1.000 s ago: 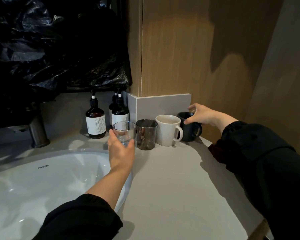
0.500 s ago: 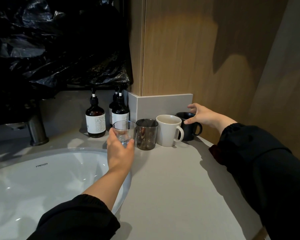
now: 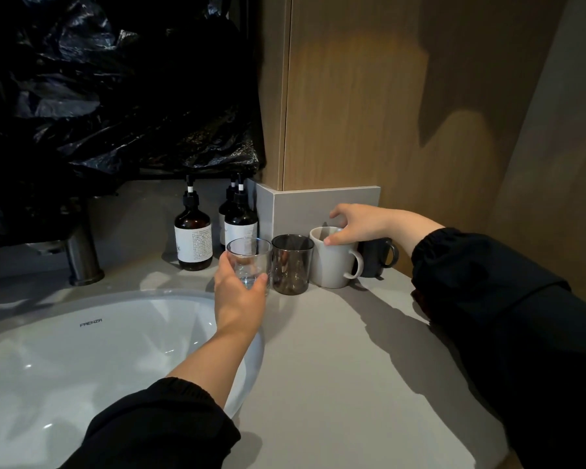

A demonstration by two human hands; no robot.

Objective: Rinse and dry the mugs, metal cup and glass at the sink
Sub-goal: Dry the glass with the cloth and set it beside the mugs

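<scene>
Four vessels stand in a row on the grey counter at the back. My left hand (image 3: 239, 292) is wrapped around the clear glass (image 3: 249, 257) at the row's left end. Beside it stands the shiny metal cup (image 3: 292, 264). My right hand (image 3: 350, 223) rests over the rim of the white mug (image 3: 333, 262), thumb on its near side, fingers spread behind. The dark mug (image 3: 377, 257) sits to the right, partly hidden by my right wrist.
The white basin (image 3: 91, 360) lies at the lower left, with the metal tap base (image 3: 81, 255) behind it. Three brown pump bottles (image 3: 194, 240) stand behind the glass. Black plastic sheeting (image 3: 115, 79) hangs above. A wood panel wall (image 3: 403, 113) closes the right side.
My right hand has moved left from the dark mug to the rim of the white mug. My left hand stays on the glass.
</scene>
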